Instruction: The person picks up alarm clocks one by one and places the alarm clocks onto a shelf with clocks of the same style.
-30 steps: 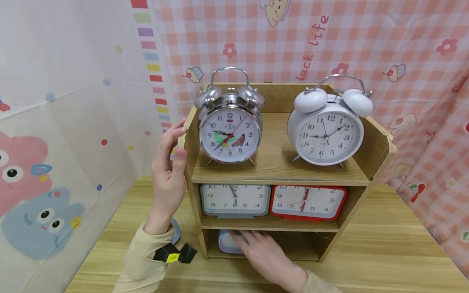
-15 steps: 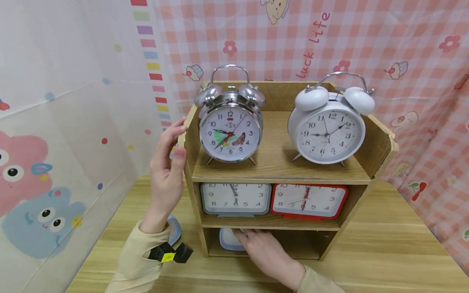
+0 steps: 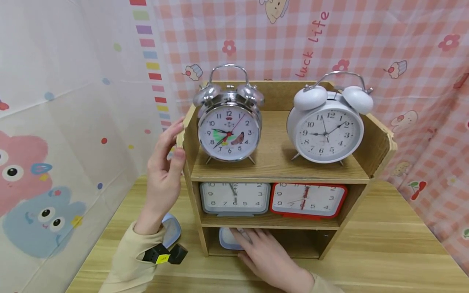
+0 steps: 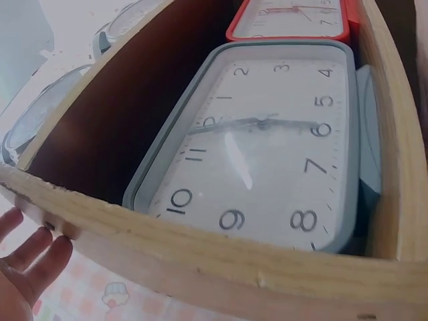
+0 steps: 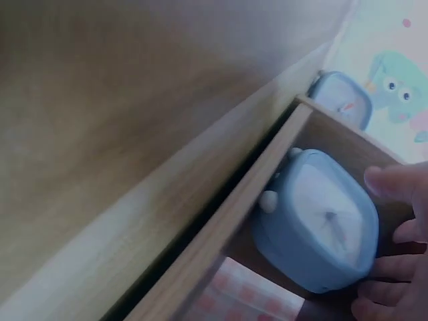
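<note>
A wooden shelf unit [image 3: 282, 180] stands on the table. My left hand [image 3: 163, 179] rests against its left side panel, fingertips at the front edge; the fingers [image 4: 43, 267] look fairly straight in the left wrist view. My right hand [image 3: 267, 256] reaches into the bottom compartment beside a light blue clock [image 5: 328, 221]. In the right wrist view its thumb [image 5: 391, 182] and loosely bent fingers lie along the clock's face side, partly cut off by the frame. A second light blue clock [image 3: 171, 231] is on the table outside the left panel, partly hidden by my left wrist.
On the top shelf stand a silver twin-bell alarm clock [image 3: 229, 132] and a white one [image 3: 326, 134]. A grey-rimmed clock [image 3: 235, 198] and a red-rimmed clock [image 3: 308, 200] fill the middle shelf. Patterned cloth [image 3: 278, 44] hangs behind the wooden table [image 3: 399, 252].
My right hand shifts slightly and its thumb comes into sight apart from the fingers. The left forearm drifts a little left, showing more of the outer blue clock.
</note>
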Demonstrator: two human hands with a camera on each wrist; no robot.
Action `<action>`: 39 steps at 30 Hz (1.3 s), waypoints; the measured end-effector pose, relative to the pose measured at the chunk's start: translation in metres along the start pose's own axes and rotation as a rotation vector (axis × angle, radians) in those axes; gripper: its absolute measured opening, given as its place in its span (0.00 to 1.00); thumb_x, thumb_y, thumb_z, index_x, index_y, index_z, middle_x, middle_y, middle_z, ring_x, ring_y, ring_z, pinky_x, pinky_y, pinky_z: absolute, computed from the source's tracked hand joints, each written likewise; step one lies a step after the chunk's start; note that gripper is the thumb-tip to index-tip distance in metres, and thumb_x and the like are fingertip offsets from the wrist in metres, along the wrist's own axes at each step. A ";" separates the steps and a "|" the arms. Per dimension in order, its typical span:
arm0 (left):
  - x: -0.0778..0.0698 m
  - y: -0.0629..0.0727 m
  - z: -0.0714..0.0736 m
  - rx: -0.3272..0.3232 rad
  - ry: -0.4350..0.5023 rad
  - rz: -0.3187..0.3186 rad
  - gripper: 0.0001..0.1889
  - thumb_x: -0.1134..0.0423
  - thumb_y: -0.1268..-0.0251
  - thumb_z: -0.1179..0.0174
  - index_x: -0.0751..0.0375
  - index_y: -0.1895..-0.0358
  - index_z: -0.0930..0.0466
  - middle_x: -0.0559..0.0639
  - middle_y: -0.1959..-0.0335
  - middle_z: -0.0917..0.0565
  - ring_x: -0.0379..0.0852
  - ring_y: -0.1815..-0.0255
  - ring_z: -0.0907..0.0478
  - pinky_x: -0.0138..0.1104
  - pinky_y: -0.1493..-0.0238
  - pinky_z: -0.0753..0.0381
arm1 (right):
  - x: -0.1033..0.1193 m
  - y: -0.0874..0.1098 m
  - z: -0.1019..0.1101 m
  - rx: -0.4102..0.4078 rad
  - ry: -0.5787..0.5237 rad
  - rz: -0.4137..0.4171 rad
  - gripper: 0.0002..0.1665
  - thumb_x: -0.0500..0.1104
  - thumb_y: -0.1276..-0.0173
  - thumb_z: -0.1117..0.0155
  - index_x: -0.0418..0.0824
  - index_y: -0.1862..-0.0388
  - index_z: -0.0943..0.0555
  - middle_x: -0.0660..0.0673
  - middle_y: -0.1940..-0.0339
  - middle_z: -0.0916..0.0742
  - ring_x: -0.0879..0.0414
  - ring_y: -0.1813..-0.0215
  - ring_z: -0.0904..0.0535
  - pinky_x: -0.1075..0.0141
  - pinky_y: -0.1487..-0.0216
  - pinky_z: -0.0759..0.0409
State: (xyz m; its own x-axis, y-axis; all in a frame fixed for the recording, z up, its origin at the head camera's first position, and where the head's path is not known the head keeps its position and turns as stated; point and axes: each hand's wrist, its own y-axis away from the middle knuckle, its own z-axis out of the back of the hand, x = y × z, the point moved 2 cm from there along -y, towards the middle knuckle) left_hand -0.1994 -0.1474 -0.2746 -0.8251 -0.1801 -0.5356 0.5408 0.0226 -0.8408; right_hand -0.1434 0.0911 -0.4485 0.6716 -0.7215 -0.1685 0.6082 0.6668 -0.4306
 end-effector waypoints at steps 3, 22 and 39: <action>-0.001 0.004 0.004 0.022 -0.015 0.024 0.37 0.40 0.18 0.50 0.64 0.20 0.38 0.41 0.21 0.28 0.37 0.27 0.26 0.21 0.55 0.21 | 0.001 0.008 0.008 -0.011 -0.028 0.019 0.45 0.57 0.35 0.22 0.47 0.23 0.28 0.46 0.33 0.15 0.50 0.34 0.17 0.54 0.40 0.14; 0.013 0.075 0.051 0.188 -0.416 0.148 0.31 0.72 0.30 0.37 0.51 0.24 0.26 0.53 0.24 0.23 0.20 0.25 0.33 0.13 0.36 0.31 | -0.016 0.031 0.109 -0.586 -0.208 0.267 0.33 0.56 0.16 0.44 0.30 0.30 0.22 0.40 0.15 0.31 0.51 0.12 0.40 0.65 0.13 0.42; 0.017 0.116 0.054 0.247 -0.654 0.226 0.33 0.64 0.33 0.29 0.46 0.25 0.26 0.55 0.26 0.21 0.62 0.29 0.24 0.64 0.37 0.24 | -0.090 0.028 0.184 -1.255 -0.210 -0.238 0.38 0.58 0.29 0.27 0.24 0.41 0.19 0.28 0.38 0.15 0.40 0.32 0.18 0.66 0.26 0.23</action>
State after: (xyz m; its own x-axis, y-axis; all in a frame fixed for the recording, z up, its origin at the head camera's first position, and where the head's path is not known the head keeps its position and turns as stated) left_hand -0.1421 -0.2006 -0.3770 -0.4642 -0.7492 -0.4724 0.7710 -0.0793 -0.6318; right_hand -0.1093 0.2092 -0.2827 0.7252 -0.6782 0.1192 -0.0122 -0.1857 -0.9825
